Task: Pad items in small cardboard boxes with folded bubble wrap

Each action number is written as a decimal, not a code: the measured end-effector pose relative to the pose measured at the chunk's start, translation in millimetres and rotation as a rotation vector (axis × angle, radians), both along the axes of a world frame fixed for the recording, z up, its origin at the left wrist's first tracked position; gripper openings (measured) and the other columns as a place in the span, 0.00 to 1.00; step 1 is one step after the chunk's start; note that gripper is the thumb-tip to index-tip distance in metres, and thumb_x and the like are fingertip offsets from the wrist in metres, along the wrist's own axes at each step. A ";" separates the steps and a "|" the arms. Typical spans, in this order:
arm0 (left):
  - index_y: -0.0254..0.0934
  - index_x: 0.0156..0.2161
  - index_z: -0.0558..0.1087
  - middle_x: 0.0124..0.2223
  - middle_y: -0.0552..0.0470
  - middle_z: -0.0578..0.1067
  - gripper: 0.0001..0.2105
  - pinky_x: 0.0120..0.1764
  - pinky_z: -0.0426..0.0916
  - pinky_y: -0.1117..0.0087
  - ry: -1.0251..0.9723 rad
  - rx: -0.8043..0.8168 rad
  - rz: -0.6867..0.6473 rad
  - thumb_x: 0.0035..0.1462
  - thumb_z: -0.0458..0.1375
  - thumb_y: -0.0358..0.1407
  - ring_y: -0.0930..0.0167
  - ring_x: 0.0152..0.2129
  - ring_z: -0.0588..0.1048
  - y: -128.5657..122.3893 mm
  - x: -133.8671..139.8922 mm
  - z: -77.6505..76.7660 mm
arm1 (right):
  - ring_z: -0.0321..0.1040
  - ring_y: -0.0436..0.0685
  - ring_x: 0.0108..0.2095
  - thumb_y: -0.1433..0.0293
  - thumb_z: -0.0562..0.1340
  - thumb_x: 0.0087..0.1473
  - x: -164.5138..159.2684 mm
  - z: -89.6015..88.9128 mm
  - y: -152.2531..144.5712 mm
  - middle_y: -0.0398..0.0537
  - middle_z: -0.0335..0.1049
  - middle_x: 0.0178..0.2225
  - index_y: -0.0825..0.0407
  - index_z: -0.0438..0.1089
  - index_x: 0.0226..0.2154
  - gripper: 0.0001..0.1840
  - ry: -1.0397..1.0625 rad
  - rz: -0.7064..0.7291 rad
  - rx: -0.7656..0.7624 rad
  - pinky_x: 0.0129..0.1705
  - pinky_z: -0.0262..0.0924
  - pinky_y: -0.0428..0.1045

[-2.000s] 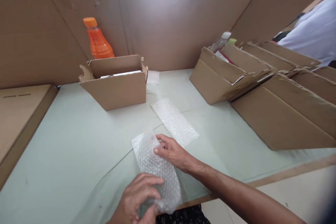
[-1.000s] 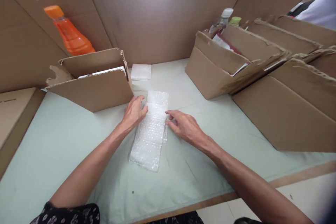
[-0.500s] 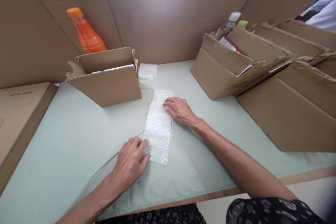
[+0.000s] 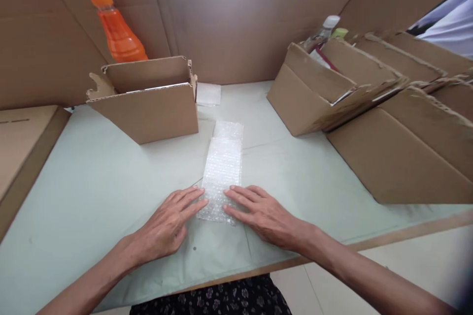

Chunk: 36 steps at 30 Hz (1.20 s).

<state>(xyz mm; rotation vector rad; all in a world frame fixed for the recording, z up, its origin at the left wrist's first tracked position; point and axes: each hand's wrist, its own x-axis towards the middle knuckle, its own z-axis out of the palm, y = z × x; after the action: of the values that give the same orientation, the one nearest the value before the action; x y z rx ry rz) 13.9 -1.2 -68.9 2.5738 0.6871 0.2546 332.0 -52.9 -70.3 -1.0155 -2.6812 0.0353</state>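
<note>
A long strip of bubble wrap (image 4: 223,160) lies flat on the pale green tablecloth (image 4: 107,182), its far end stepped as if layered. My left hand (image 4: 166,224) rests at the strip's near left edge, fingertips touching it and fingers stretched out. On the opposite edge, the fingers of my right hand (image 4: 264,214) lie spread over the near right part of the wrap. Neither hand grips anything. Beyond the strip, a small white sheet (image 4: 209,94) lies beside an open cardboard box (image 4: 155,113).
An orange bottle (image 4: 120,34) stands behind that box. To the right are several open cardboard boxes (image 4: 299,96), one holding a clear bottle (image 4: 325,28). A flat carton (image 4: 25,142) sits at far left. Cardboard panels (image 4: 229,19) wall the back; the table's front edge (image 4: 258,270) is close.
My right hand has slid from the far part of the bubble wrap toward me, to its near end. My left hand has stretched its fingers out flatter. The view has shifted slightly.
</note>
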 end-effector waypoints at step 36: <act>0.39 0.63 0.66 0.58 0.41 0.75 0.24 0.59 0.65 0.53 -0.212 0.191 0.180 0.62 0.55 0.30 0.58 0.58 0.71 53.3 76.3 -7.3 | 0.69 0.57 0.36 0.79 0.52 0.63 -12.8 -8.8 60.0 0.52 0.78 0.35 0.54 0.76 0.38 0.16 0.029 -0.293 -0.074 0.43 0.56 0.54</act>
<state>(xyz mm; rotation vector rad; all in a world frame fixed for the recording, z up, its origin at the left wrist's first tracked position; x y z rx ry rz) 90.2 52.0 -76.2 2.6122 0.8499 0.6707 319.2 7.2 -79.1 -1.4082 -2.4943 0.0900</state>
